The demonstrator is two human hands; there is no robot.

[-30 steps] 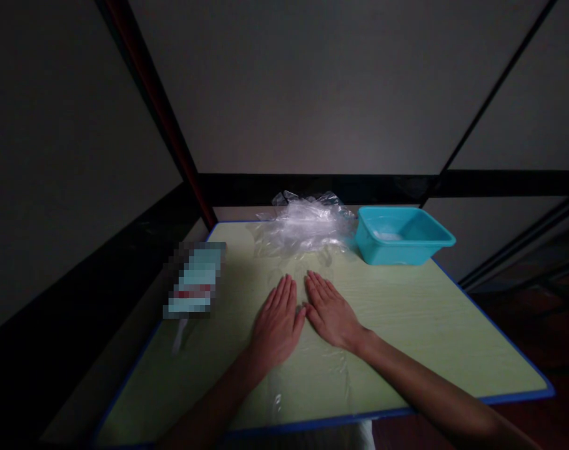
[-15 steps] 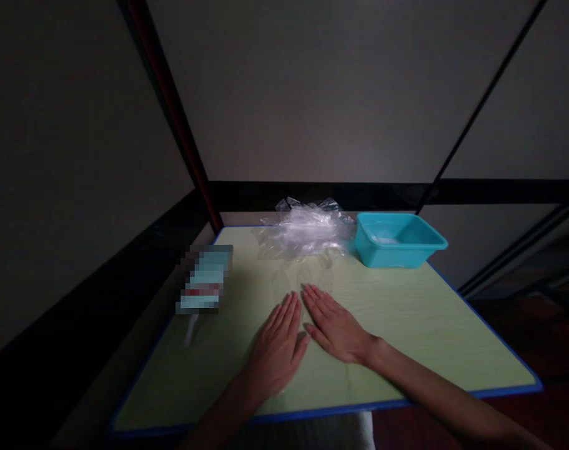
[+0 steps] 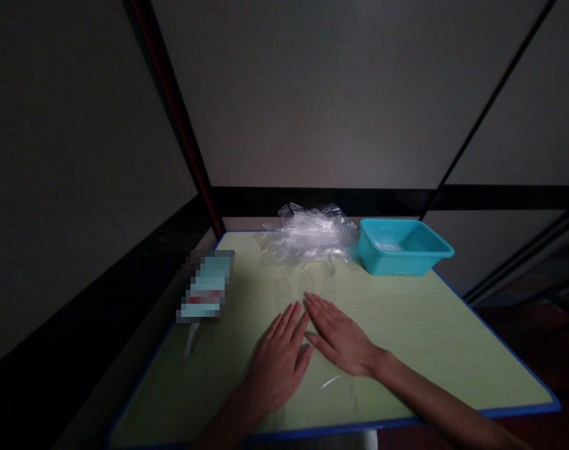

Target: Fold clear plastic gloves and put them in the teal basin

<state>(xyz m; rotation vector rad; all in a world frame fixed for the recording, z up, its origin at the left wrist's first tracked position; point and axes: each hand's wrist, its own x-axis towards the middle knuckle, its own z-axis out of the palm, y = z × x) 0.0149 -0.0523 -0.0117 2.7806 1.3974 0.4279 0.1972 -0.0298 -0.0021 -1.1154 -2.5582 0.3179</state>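
Note:
My left hand (image 3: pixel 277 362) lies flat, palm down, near the front middle of the pale green table (image 3: pixel 420 350), its fingers stretched out. Beside it on the right, my right hand (image 3: pixel 343 337) rests palm down, fingers straight and pointing up-left. The fingertips of both hands are close together. Under and around them is a thin clear plastic sheet or bag (image 3: pixel 331 381), whose outline is hard to make out. Beyond the hands, a heap of crumpled clear plastic (image 3: pixel 312 234) lies at the table's back.
A turquoise plastic basin (image 3: pixel 396 259) stands at the back right, with something whitish inside. On the left is a blurred-out pale blue flat object (image 3: pixel 207 287) with a white strip (image 3: pixel 190 339) below it. A dark panelled wall (image 3: pixel 312 100) rises behind.
The whole view has shifted slightly, so the table and basin sit a little lower. My hands stay flat, and a shiny crease now shows in the plastic below my right hand.

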